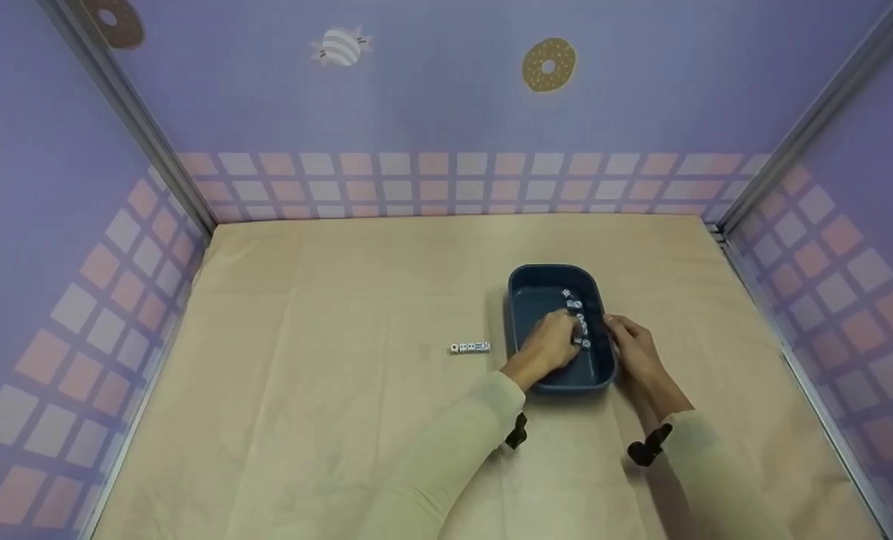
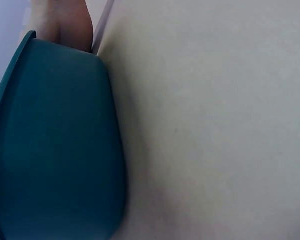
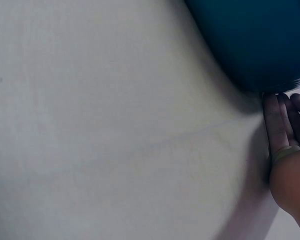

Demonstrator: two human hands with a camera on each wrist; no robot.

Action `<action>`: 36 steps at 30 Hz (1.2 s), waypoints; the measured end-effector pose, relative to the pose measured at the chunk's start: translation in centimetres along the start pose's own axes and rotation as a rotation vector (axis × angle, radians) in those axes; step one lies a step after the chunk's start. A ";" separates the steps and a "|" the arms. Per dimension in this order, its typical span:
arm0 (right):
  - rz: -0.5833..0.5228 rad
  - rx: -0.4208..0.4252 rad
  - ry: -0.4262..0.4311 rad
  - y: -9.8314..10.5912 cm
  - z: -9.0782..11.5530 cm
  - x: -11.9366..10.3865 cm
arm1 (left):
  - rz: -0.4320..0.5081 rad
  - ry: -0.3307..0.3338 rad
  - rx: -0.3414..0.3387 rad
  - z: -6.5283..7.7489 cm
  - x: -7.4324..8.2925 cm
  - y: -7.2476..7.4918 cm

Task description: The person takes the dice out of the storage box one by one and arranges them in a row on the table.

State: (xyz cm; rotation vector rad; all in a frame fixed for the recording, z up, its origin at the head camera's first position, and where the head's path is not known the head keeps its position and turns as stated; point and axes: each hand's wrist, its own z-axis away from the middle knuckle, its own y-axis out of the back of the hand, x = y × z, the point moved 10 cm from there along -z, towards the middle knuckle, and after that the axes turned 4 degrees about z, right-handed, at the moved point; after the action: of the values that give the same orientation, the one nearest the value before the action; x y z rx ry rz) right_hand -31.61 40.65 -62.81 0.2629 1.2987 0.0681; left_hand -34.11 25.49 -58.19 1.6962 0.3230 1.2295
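Note:
A dark blue-green rectangular tub (image 1: 563, 389) stands right of the table's middle. My left hand (image 1: 550, 341) reaches over its left wall, fingers pointing down beside several small white dice (image 1: 574, 304). Those fingertips are hidden, so I cannot tell if they pinch a die. In the left wrist view, the tub's outer wall (image 2: 55, 135) fills the left side, with part of the hand above it. My right hand (image 1: 636, 349) touches the tub's right side; the right wrist view shows its fingers (image 3: 275, 122) extended to the wall. Left of the tub, several dice (image 1: 470, 348) form a short row.
A beige cloth (image 1: 341, 300) with faint creases covers the table. Purple patterned panels (image 1: 446, 97) enclose the back and both sides, joined by grey metal posts (image 1: 131, 112) at the corners. Dark wrist-worn devices (image 1: 647, 445) sit at both sleeves.

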 end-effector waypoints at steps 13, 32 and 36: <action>0.012 0.013 0.045 -0.1 -0.1 0.4 | -0.150 -0.067 0.033 0.7 1.6 0.9; 0.008 0.000 0.041 -0.2 0.2 0.4 | 0.109 -0.284 0.065 6.7 -1.9 10.5; 0.016 -0.027 0.034 -0.4 1.2 -1.3 | 0.107 -0.251 0.103 7.7 -5.1 12.1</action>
State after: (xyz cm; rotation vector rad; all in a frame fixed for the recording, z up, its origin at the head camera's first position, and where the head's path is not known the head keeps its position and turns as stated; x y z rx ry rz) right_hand -30.84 39.84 -61.33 0.2506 1.3288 0.1039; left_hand -33.71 11.88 -51.36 1.9549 0.1471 1.0751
